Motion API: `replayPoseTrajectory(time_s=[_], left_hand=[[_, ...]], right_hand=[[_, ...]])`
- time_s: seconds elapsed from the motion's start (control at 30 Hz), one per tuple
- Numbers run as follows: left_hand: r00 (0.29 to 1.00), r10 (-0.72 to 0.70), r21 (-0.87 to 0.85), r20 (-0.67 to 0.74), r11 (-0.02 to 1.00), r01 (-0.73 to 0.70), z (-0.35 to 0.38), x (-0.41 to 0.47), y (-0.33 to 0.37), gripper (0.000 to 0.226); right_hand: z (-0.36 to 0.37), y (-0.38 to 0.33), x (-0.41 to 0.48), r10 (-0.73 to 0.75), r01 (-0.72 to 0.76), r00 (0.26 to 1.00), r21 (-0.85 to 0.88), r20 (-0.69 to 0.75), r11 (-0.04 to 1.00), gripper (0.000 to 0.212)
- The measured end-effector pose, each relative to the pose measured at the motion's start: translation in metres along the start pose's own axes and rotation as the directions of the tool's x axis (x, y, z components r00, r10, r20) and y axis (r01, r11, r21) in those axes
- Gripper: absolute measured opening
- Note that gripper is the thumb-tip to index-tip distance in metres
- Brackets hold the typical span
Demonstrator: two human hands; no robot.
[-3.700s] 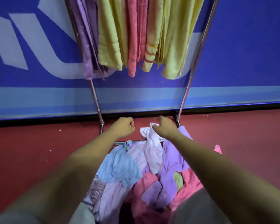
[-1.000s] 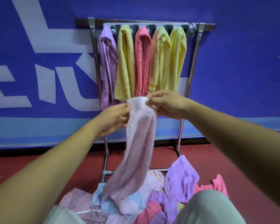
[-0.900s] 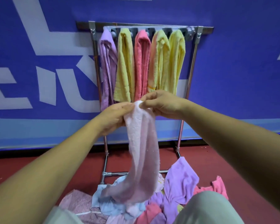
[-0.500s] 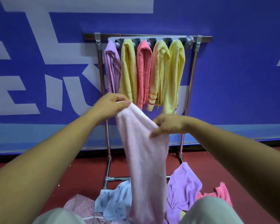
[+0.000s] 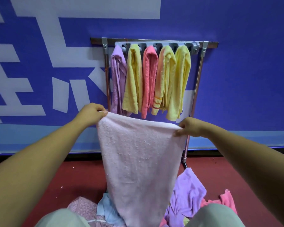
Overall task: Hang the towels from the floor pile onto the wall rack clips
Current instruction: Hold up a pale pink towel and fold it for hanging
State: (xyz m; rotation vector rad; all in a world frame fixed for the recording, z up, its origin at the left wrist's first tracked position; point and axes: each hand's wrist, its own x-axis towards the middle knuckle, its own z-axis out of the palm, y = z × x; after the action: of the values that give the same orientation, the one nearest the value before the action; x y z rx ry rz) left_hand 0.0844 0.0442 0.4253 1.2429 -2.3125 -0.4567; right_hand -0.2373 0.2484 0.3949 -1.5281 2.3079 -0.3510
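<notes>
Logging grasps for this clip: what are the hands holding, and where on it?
A pale pink towel, spread by its top edge: the left hand pinches the left corner, the right hand the right corner.

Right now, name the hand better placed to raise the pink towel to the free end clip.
Likely right: the right hand pinches the pink towel nearly below the bare rightmost clip; the left hand pinches it under the purple towel.

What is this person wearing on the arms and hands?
Nothing: both forearms are bare, with no sleeve in view. The left hand and right hand carry no gloves, rings or watch that show. Pale grey-green trousers cover the knees.
</notes>
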Motion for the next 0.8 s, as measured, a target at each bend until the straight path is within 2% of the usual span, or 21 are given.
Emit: replayPoseTrajectory(time_s=[0.07, 0.17, 0.3, 0.37, 0.4, 0.43, 0.47, 0.5, 0.53, 0.57, 0.63, 0.67, 0.8], left_hand=[[0.999, -0.027, 0.027, -0.02, 0.999, 0.028, 0.003, 0.002, -0.01, 0.016], [0.997, -0.062, 0.014, -0.035, 0.998, 0.062, 0.005, 0.006, -0.018, 0.015], [0.999, -0.043, 0.083, -0.03, 0.996, 0.045, 0.001, 0.009, -0.015, 0.014], [0.999, -0.026, 0.109, -0.029, 0.994, 0.029, -0.007, 0.012, -0.009, 0.015], [0.999, -0.015, 0.068, -0.035, 0.998, 0.018, -0.015, 0.013, -0.001, 0.016], [0.999, 0.009, -0.066, -0.032, 0.998, -0.011, -0.024, 0.014, 0.006, 0.018], [0.999, 0.039, -0.314, -0.011, 0.948, -0.041, -0.034, 0.016, 0.015, 0.021], [0.998, 0.067, -0.556, 0.019, 0.83, -0.045, -0.044, 0.016, 0.023, 0.025], [0.994, 0.096, -0.695, 0.049, 0.718, -0.035, -0.051, 0.016, 0.028, 0.026], [0.987, 0.128, -0.721, 0.094, 0.692, -0.021, -0.053, 0.018, 0.03, 0.023], [0.969, 0.153, -0.536, 0.196, 0.844, -0.025, -0.051, 0.017, 0.031, 0.016], [0.967, 0.143, -0.495, 0.208, 0.869, -0.022, -0.048, 0.016, 0.03, 0.014], [0.966, 0.152, -0.691, 0.207, 0.722, 0.034, -0.047, 0.014, 0.032, 0.01]], right_hand=[[-0.001, 0.001, 0.003, 0.021, 0.0, 0.997, 0.276, -0.076, 0.961, 0.04], [-0.006, 0.001, 0.006, 0.068, 0.018, 0.991, 0.622, -0.114, 0.783, 0.036], [-0.016, -0.008, 0.007, 0.074, 0.033, 0.995, 0.894, -0.073, 0.448, 0.024], [-0.029, -0.02, 0.006, 0.051, 0.102, 0.991, 0.954, -0.121, 0.282, 0.023], [-0.039, -0.028, 0.004, 0.03, 0.151, 0.987, 0.966, -0.16, 0.209, 0.024], [-0.051, -0.035, 0.003, -0.008, 0.197, 0.98, 0.974, -0.197, 0.115, 0.026], [-0.063, -0.04, 0.003, -0.05, 0.223, 0.974, 0.975, -0.222, 0.004, 0.03], [-0.074, -0.045, 0.003, -0.079, 0.225, 0.97, 0.972, -0.231, -0.073, 0.033], [-0.082, -0.047, 0.005, -0.059, 0.222, 0.973, 0.973, -0.225, -0.06, 0.031], [-0.085, -0.047, 0.007, 0.03, 0.213, 0.976, 0.975, -0.215, 0.064, 0.027], [-0.082, -0.041, 0.01, 0.283, 0.124, 0.919, 0.884, -0.273, 0.45, 0.019], [-0.08, -0.038, 0.011, 0.341, 0.106, 0.877, 0.829, -0.338, 0.548, 0.017], [-0.08, -0.04, 0.009, 0.266, 0.217, 0.834, 0.73, -0.483, 0.648, 0.026]])
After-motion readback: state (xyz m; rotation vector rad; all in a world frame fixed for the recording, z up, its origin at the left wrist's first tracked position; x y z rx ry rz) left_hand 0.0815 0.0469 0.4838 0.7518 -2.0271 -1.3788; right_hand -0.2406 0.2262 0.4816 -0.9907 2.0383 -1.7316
